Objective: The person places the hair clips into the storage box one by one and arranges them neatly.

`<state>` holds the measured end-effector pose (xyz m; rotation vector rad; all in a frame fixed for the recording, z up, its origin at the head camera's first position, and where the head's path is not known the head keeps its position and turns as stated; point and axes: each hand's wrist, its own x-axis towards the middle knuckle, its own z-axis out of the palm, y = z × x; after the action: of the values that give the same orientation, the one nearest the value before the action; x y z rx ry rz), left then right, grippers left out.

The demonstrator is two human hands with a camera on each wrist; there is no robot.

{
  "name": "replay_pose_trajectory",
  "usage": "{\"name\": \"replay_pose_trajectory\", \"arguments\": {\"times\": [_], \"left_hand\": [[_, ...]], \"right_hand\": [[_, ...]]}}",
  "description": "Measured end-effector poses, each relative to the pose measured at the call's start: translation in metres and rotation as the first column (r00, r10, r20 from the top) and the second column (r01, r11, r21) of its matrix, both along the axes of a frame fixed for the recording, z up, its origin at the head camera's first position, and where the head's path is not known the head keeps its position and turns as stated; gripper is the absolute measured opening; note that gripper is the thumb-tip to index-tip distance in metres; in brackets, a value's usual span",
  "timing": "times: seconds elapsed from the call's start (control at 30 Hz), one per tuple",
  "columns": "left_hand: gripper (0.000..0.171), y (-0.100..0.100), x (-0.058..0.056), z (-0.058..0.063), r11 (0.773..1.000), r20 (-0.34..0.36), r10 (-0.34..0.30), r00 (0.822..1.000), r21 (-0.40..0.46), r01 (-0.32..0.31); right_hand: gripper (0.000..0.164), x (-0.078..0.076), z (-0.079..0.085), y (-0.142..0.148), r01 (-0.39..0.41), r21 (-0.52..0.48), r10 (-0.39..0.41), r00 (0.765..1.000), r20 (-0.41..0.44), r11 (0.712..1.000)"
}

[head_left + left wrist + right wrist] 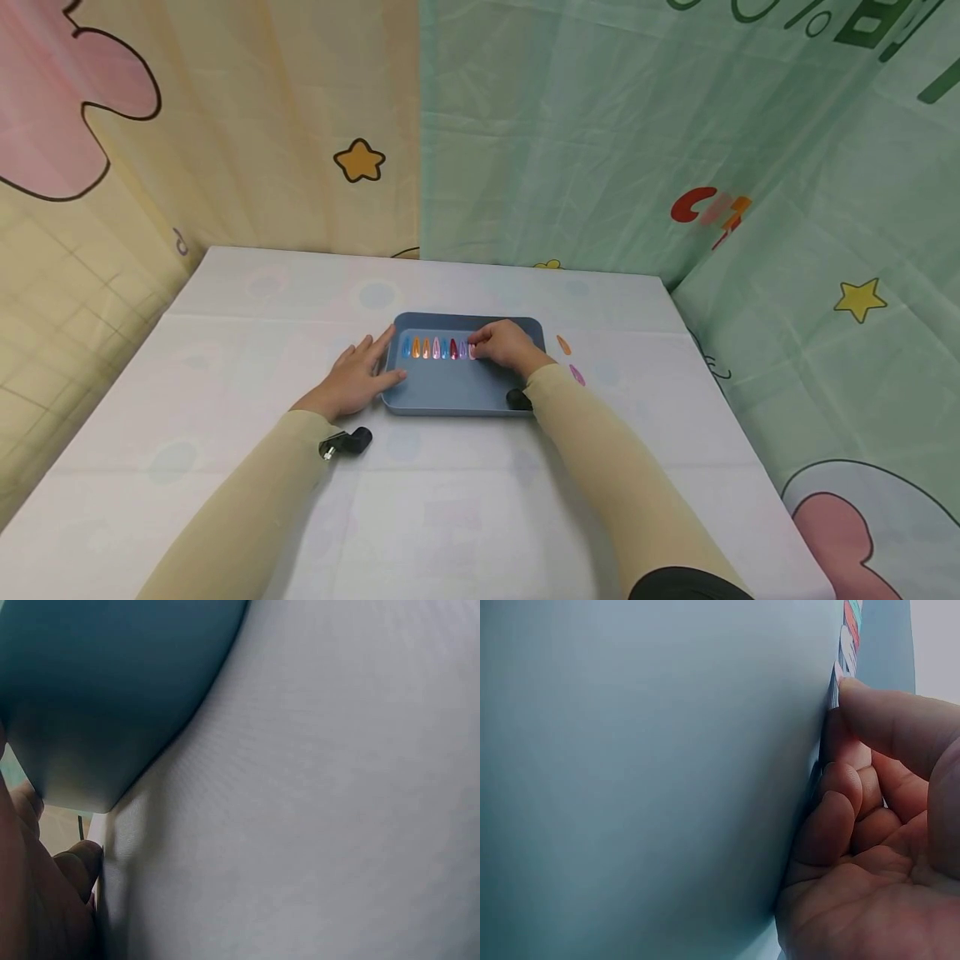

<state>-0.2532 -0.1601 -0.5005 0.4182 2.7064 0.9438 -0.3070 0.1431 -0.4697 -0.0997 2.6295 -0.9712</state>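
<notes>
A blue-grey tray (450, 392) lies on the table, with a row of small, glossy, tapered hair clips (426, 347) standing side by side across its upper half. They are blue, orange, pink, red and purple. My right hand (506, 343) pinches a pink hair clip (835, 688) between thumb and index finger at the row's right end, low over the tray floor. Its other fingers curl under, against the tray. With fingers spread, my left hand (354, 382) touches the tray's left rim; the left wrist view shows its fingers (79, 866) beside the tray's outer wall (97, 757).
To the right of the tray, an orange hair clip (563, 344) and a pink-purple one (577, 375) lie loose on the white-covered table (420, 517). The second is close to my right sleeve (600, 450). Printed curtains (600, 150) hang behind the table.
</notes>
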Motion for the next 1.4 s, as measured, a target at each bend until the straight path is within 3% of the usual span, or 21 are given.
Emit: {"name": "replay_pose_trajectory", "arguments": {"times": [1.4], "left_hand": [[0.094, 0.0015, 0.0009, 0.0019, 1.000, -0.003, 0.001, 1.000, -0.011, -0.001]], "right_hand": [[0.029, -0.0006, -0.0037, 0.0013, 0.001, -0.004, -0.002, 1.000, -0.020, 1.000]]}}
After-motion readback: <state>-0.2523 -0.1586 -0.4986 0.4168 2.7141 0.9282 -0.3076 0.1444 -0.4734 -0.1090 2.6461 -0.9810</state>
